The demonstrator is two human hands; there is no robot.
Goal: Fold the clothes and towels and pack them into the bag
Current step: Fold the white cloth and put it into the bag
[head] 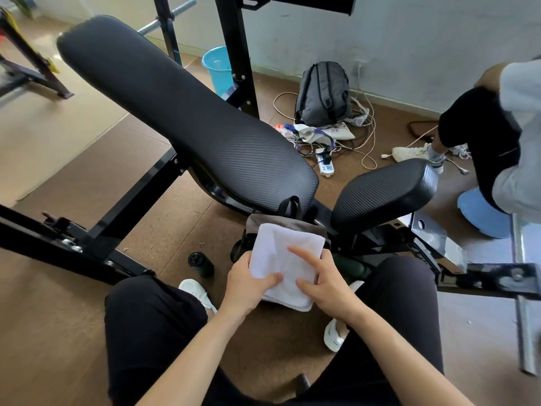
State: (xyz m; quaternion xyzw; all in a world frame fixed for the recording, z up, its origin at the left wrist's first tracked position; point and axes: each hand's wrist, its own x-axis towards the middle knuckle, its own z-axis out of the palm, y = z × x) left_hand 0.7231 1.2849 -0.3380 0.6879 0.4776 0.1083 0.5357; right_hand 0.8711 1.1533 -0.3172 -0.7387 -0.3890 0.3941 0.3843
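Around: a black ribbed padded bench (190, 121) stands just behind; a dark cylindrical bottle (200, 263) stands on the floor left of the bag.
Towel: the folded white terry towel (275, 244) is held over the brown-grey fabric bag (282, 220) (black handle upright).
Left hand (248, 284): thumb on top, pinching the towel's left edge.
Right hand (329, 281): grips the right edge, index finger straight across.
Writing: the frame lettering is blurred.

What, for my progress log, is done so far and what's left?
Done: the towel looks folded into a rectangle. In hand: the left hand and right hand hold it over the bag. Left: getting it inside; the bag's contents are hidden.
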